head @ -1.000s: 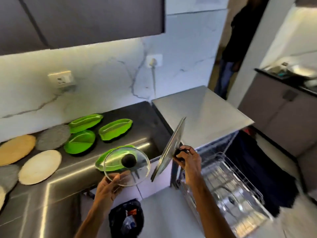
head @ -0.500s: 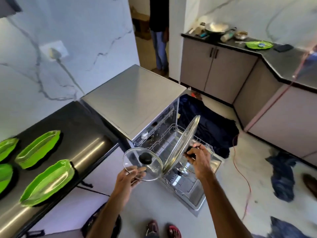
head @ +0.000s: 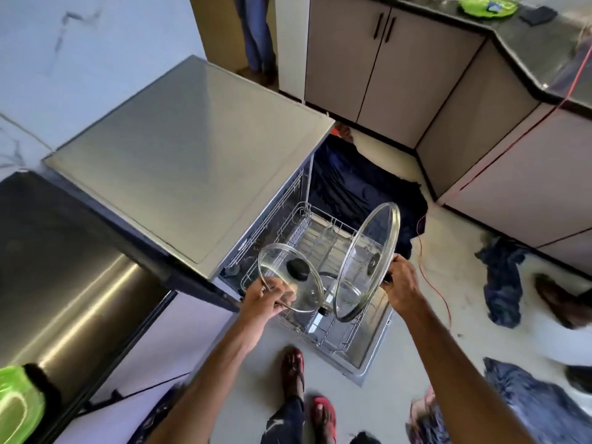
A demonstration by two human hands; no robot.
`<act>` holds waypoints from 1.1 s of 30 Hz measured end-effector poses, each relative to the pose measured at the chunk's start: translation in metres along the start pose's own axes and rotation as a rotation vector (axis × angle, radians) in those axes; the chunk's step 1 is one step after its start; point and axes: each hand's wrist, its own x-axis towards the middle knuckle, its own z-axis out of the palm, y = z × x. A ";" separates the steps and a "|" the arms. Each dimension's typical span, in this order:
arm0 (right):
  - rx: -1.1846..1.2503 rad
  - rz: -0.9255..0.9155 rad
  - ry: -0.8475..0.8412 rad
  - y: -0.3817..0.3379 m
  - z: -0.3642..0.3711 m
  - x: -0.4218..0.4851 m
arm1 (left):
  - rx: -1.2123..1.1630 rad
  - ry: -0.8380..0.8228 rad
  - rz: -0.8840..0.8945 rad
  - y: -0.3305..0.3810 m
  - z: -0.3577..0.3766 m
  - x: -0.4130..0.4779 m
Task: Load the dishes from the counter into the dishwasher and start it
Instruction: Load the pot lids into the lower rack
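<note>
My left hand (head: 267, 299) pinches the near rim of a small glass lid (head: 290, 277) with a black knob, held almost flat. My right hand (head: 400, 283) grips the knob of a large glass lid (head: 368, 261), which stands tilted on edge. Both lids hover over the pulled-out wire rack (head: 323, 328) of the open dishwasher (head: 192, 155). Another black-knobbed piece lies in the rack below the lids, partly hidden.
The dark steel counter (head: 64, 267) is at my left with a green dish (head: 16, 408) at its near end. Dark cloths (head: 365, 184) lie on the floor behind and right of the dishwasher. A red cable (head: 426, 270) trails past. Someone's legs (head: 256, 33) stand in the doorway.
My view has swung from the counter down to the dishwasher. Both hands have carried the lids off the counter and now hold them over the pulled-out rack.
</note>
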 end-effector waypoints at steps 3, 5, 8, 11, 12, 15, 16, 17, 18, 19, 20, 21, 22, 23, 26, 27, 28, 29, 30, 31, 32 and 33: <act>-0.036 0.007 -0.011 0.012 0.008 0.035 | 0.021 -0.013 -0.003 0.000 -0.003 0.042; -0.045 0.029 -0.007 0.021 0.014 0.061 | 0.024 -0.019 -0.013 -0.006 -0.005 0.070; -0.037 0.075 -0.002 0.034 0.020 0.095 | 0.032 -0.028 -0.055 -0.016 -0.006 0.106; -0.113 0.086 -0.009 0.041 0.024 0.128 | 0.032 -0.065 -0.067 -0.031 -0.005 0.141; -0.138 0.079 -0.019 0.042 0.024 0.137 | 0.039 -0.074 -0.072 -0.035 -0.004 0.149; -0.211 0.040 -0.026 0.046 0.028 0.171 | 0.060 -0.077 -0.089 -0.052 0.000 0.182; -0.230 0.024 -0.019 0.047 0.029 0.183 | 0.071 -0.079 -0.088 -0.059 0.002 0.194; -0.246 0.009 -0.009 0.044 0.031 0.192 | 0.087 -0.079 -0.080 -0.065 0.004 0.205; -0.263 -0.007 -0.010 0.045 0.033 0.204 | 0.095 -0.075 -0.068 -0.072 0.006 0.216; -0.288 -0.025 -0.013 0.044 0.034 0.216 | 0.104 -0.069 -0.051 -0.079 0.008 0.228; -0.318 -0.036 -0.022 0.045 0.035 0.229 | 0.107 -0.062 -0.035 -0.087 0.011 0.238; -0.334 -0.040 -0.038 0.047 0.034 0.242 | 0.112 -0.056 -0.019 -0.092 0.014 0.247; -0.338 -0.041 -0.057 0.049 0.032 0.254 | 0.113 -0.050 -0.005 -0.097 0.016 0.254; -0.354 -0.039 -0.080 0.052 0.029 0.264 | 0.110 -0.039 0.002 -0.102 0.021 0.261; -0.422 -0.055 -0.149 0.061 0.017 0.294 | 0.094 -0.007 0.009 -0.114 0.036 0.280; -0.437 -0.053 -0.177 0.064 0.013 0.302 | 0.083 -0.005 0.013 -0.116 0.040 0.284; -0.450 -0.046 -0.215 0.068 0.008 0.310 | 0.064 -0.004 0.017 -0.119 0.045 0.289; -0.455 -0.051 -0.271 0.074 0.001 0.321 | 0.045 -0.003 0.019 -0.122 0.050 0.293; -0.466 -0.062 -0.336 0.079 -0.007 0.331 | 0.035 0.005 0.019 -0.125 0.056 0.297; -0.491 -0.072 -0.369 0.083 -0.013 0.340 | 0.031 0.018 0.022 -0.127 0.062 0.299; -0.520 -0.072 -0.393 0.084 -0.020 0.346 | 0.032 0.031 0.027 -0.130 0.069 0.302; -0.535 -0.064 -0.409 0.087 -0.025 0.355 | 0.022 0.047 0.029 -0.132 0.075 0.303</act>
